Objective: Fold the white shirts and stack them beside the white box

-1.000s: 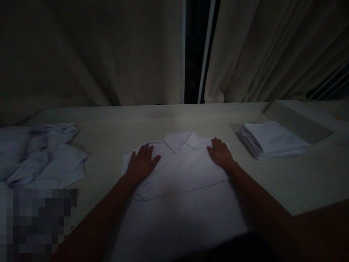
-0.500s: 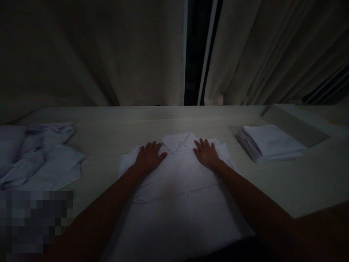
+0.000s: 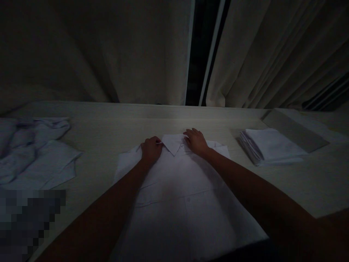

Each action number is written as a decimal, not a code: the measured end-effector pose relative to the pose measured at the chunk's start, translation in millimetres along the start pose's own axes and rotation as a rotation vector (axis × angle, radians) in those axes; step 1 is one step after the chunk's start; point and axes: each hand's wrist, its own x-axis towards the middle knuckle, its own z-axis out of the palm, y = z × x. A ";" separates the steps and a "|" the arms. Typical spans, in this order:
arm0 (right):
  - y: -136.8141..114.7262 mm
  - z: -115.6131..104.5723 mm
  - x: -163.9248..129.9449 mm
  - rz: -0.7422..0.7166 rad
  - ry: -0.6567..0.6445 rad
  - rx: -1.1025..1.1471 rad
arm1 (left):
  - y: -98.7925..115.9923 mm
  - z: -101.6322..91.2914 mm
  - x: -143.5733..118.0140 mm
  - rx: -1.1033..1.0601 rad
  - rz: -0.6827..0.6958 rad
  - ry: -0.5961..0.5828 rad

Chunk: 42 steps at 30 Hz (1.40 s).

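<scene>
Evidently, the left hand (image 3: 152, 149) is pinched together: from my seat I make out a bit of cloth between thumb and forefinger, just beside the collar (image 3: 172, 143). The right hand (image 3: 197, 142) arches over the collar's other end, fingers slightly fanned; I cannot tell whether it has caught any fabric. To do this step well, I judge, I'd want both hands working the collar evenly, with small, matched pulls, so its points lie level and the front doesn't bunch; tugging from one side could skew the shoulders. The white shirt (image 3: 174, 182) lies flat beneath both hands, from the centre of the frame down toward the bottom edge, its collar between them. Farther out, a folded stack (image 3: 275, 143) sits at the right of the frame and rumpled clothes (image 3: 46, 156) at the left, on the pale table (image 3: 109, 133), with curtains (image 3: 141, 54) along the top.
</scene>
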 end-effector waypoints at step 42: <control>62.5 -6.1 -114.5 0.132 -0.182 -0.184 | -75.1 -50.2 -107.1 0.385 0.134 -0.160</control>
